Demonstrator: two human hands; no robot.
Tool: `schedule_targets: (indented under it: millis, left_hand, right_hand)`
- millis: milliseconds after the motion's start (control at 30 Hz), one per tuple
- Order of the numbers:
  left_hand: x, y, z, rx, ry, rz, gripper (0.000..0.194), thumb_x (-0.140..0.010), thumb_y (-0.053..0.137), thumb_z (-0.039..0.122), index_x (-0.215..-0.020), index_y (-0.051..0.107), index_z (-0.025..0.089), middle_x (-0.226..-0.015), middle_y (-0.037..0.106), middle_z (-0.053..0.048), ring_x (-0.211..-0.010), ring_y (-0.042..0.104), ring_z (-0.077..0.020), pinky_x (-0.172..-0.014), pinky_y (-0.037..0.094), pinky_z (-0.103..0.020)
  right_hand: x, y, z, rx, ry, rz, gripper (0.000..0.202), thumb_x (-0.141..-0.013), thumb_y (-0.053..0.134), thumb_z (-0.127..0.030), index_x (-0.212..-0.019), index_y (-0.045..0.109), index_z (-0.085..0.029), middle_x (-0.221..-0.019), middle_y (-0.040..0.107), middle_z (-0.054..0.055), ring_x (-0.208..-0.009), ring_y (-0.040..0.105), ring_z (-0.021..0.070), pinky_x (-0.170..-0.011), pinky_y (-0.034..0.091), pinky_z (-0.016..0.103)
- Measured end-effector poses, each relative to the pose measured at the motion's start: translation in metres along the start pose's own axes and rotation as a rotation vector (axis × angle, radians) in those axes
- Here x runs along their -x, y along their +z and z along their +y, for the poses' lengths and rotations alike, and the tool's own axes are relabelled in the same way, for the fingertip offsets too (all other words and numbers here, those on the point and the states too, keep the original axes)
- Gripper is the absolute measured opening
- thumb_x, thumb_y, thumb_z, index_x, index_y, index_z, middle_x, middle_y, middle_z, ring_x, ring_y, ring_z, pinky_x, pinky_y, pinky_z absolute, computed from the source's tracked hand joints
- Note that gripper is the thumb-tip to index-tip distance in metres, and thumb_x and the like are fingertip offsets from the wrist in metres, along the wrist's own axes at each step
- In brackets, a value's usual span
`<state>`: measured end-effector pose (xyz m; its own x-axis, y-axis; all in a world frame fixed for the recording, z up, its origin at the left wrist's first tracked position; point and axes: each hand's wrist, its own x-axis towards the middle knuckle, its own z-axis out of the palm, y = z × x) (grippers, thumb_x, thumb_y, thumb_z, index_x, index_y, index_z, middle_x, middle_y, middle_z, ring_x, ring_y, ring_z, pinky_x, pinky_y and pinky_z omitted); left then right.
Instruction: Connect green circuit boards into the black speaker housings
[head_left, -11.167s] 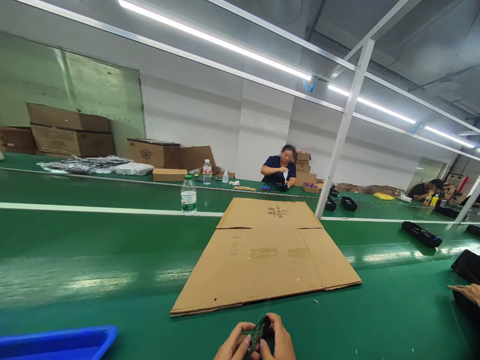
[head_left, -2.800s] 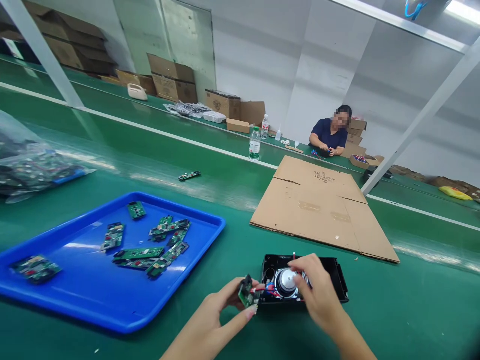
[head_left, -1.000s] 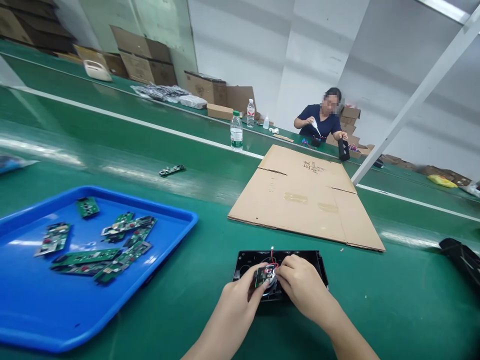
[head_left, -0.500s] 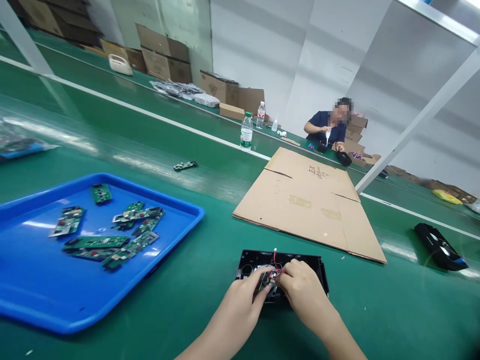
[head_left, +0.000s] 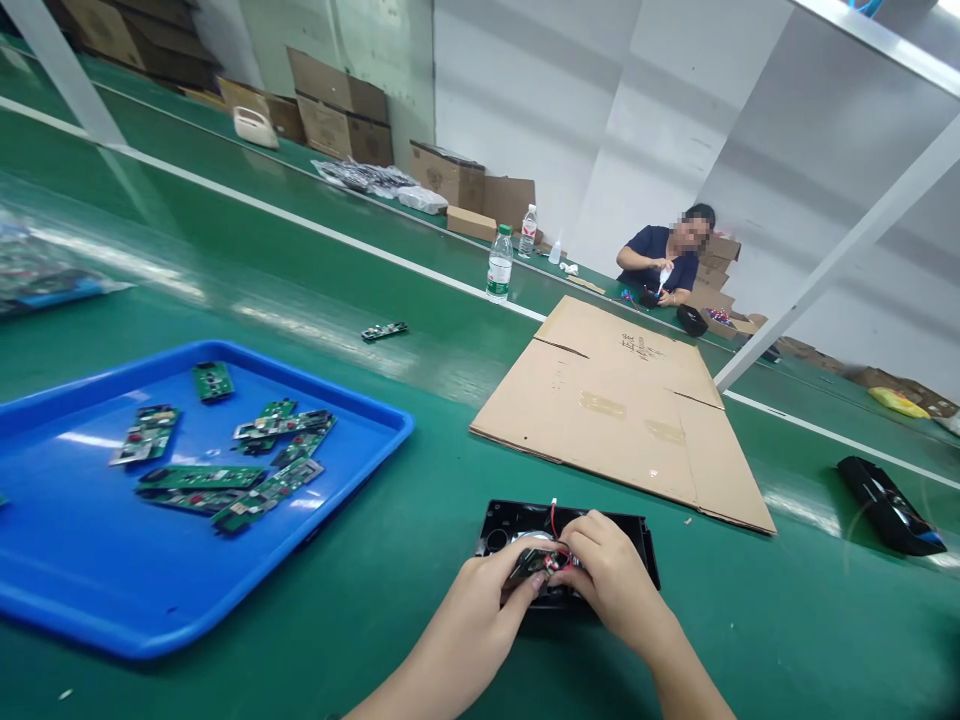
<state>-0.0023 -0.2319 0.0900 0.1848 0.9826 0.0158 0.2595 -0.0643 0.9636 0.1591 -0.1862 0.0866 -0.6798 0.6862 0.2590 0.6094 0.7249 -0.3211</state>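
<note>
A small green circuit board (head_left: 523,566) is gripped between the thumb and fingers of my left hand (head_left: 491,590). My right hand (head_left: 607,560) pinches a thin red wire (head_left: 564,570) at the board's right end, its fingertips close against the board. Both hands are over an open black plastic housing (head_left: 645,540), which lies on the green bench. A white plug (head_left: 554,502) on a red lead sticks up past the housing's far side. The hands hide much of the housing's inside and the exact spot where the wire meets the board.
To the left, a blue tray (head_left: 360,465) bears several circuit boards (head_left: 202,478). Another board (head_left: 384,331) lies beyond it. A flat cardboard sheet (head_left: 615,400) lies ahead, a black housing (head_left: 889,505) at right. Across the bench, near a bottle (head_left: 499,265), a person (head_left: 660,260) works.
My right fingers have closed in on the board's wire end, and the board has tilted slightly. The view has shifted a little. Across the bench, the person's hands have come together.
</note>
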Motion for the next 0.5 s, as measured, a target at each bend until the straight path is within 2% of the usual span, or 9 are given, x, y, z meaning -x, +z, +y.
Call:
schedule_targets:
  millis: [133,200,267,333,433,500]
  left_hand:
    - [0.002,-0.002,-0.001,-0.057,0.003,-0.014,0.027,-0.083,0.038,0.025,-0.097,0.06,0.024,-0.091,0.07,-0.002,-0.079,0.065,-0.0177,-0.068,0.048,-0.024]
    - [0.003,-0.004,-0.002,-0.1,-0.03,0.013,0.025,-0.082,0.037,0.027,-0.091,0.06,0.024,-0.084,0.07,-0.002,-0.072,0.065,-0.0184,-0.062,0.048,-0.025]
    - [0.005,-0.004,-0.003,-0.151,-0.066,0.052,0.024,-0.082,0.037,0.03,-0.082,0.059,0.023,-0.075,0.07,-0.002,-0.062,0.064,-0.0186,-0.058,0.047,-0.026]
    - [0.005,-0.003,-0.005,-0.177,-0.077,0.082,0.026,-0.083,0.035,0.033,-0.082,0.059,0.023,-0.067,0.069,-0.001,-0.056,0.062,-0.0189,-0.054,0.046,-0.026]
    - [0.003,0.002,-0.008,-0.163,-0.055,0.106,0.029,-0.084,0.032,0.035,-0.094,0.056,0.023,-0.067,0.069,-0.002,-0.06,0.064,-0.0204,-0.053,0.047,-0.027]
    - [0.0,0.006,-0.009,-0.17,-0.054,0.134,0.03,-0.084,0.031,0.034,-0.099,0.054,0.022,-0.075,0.07,-0.005,-0.067,0.066,-0.0215,-0.056,0.048,-0.028]
  right_hand:
    - [0.0,0.001,-0.001,-0.088,0.148,-0.081,0.012,-0.081,0.057,-0.029,-0.084,0.058,-0.017,-0.088,0.057,0.005,-0.078,0.049,0.0165,-0.069,0.042,0.028]
    - [-0.001,0.002,-0.001,-0.169,0.218,-0.125,0.016,-0.081,0.058,-0.03,-0.093,0.059,-0.02,-0.097,0.057,0.005,-0.087,0.05,0.0175,-0.076,0.041,0.03]
    - [-0.002,0.004,0.001,-0.301,0.271,-0.144,0.013,-0.079,0.058,-0.027,-0.091,0.06,-0.021,-0.097,0.06,0.003,-0.091,0.051,0.0176,-0.08,0.04,0.03]
    - [-0.002,0.004,0.006,-0.481,0.39,-0.084,0.007,-0.077,0.059,-0.022,-0.083,0.059,-0.02,-0.085,0.062,0.001,-0.081,0.054,0.0154,-0.073,0.041,0.027]
    - [0.0,-0.001,0.014,-0.696,0.588,0.05,0.007,-0.074,0.057,-0.017,-0.08,0.053,-0.019,-0.067,0.06,-0.003,-0.065,0.055,0.0126,-0.061,0.04,0.023]
    - [0.002,-0.009,0.015,-0.674,0.593,0.044,0.003,-0.075,0.056,-0.018,-0.078,0.055,-0.019,-0.067,0.061,-0.002,-0.065,0.056,0.0129,-0.061,0.04,0.023]
